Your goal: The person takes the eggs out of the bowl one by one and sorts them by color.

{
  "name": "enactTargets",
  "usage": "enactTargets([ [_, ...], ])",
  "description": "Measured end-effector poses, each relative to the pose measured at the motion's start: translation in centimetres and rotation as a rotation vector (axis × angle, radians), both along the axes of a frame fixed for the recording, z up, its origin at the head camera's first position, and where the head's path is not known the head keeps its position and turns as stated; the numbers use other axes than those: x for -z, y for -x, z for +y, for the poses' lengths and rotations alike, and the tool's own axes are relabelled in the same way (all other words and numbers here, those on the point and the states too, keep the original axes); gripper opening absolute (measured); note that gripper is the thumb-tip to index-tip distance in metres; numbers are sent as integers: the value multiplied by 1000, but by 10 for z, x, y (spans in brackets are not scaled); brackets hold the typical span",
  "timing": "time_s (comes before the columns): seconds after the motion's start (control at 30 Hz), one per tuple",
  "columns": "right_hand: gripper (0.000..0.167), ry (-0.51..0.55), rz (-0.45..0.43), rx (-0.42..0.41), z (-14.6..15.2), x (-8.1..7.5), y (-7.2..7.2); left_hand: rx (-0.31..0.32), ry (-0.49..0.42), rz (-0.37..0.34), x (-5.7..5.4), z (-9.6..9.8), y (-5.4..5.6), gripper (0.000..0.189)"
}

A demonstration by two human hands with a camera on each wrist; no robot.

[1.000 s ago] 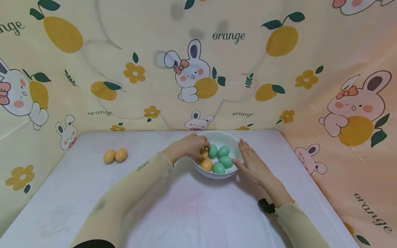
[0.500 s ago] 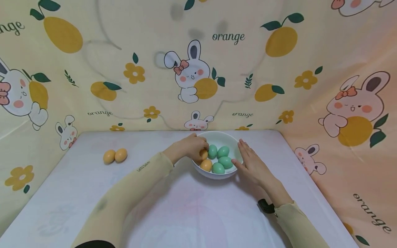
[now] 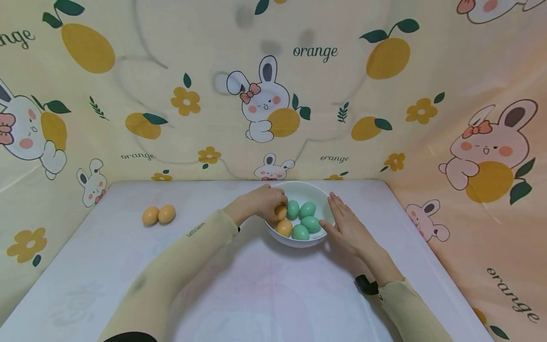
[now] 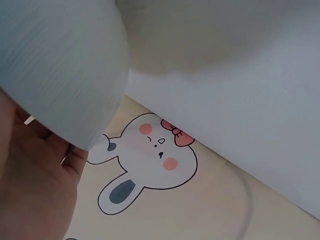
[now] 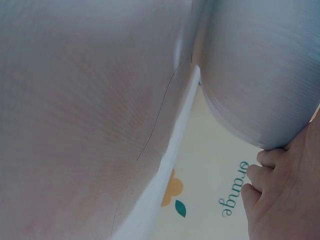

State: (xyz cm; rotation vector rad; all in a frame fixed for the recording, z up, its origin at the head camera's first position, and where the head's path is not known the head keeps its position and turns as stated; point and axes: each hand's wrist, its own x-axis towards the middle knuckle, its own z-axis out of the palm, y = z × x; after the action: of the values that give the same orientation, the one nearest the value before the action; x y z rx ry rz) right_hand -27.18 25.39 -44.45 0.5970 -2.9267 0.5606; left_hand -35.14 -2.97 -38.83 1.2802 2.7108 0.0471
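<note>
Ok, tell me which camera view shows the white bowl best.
The head view: it shows the white bowl nearly whole, eggs inside, though the left hand and right hand hide some rim. Both wrist views show only its outer wall, cut off by the frame, and no eggs.

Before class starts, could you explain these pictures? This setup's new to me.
No machine: just a person's bare hands. The wide picture comes from a camera on the head; the two close ones, from wrist cameras, show the outside of a white bowl. That bowl stands on a table with four green eggs and two orange ones inside; two more orange eggs lie to the left. The left hand grips one orange egg in the bowl; the right hand rests against its rim.
</note>
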Motion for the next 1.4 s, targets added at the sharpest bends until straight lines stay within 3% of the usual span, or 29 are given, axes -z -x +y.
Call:
enactTargets([
  [0.33,85,2,-3,4,-1,-1,-1,-63,-101,-77,-1,-5,1,48],
  [0.6,86,9,-1,6,-1,-1,-2,-51,-255,-42,-2,-17,-1,46],
  [0.93,85,-1,-9,17,0,1,-1,-74,-391,-71,-4,-30,-9,50],
  [1.4,86,-7,-5,15,-1,1,-2,-88,-636,9,-3,-57,-26,48],
])
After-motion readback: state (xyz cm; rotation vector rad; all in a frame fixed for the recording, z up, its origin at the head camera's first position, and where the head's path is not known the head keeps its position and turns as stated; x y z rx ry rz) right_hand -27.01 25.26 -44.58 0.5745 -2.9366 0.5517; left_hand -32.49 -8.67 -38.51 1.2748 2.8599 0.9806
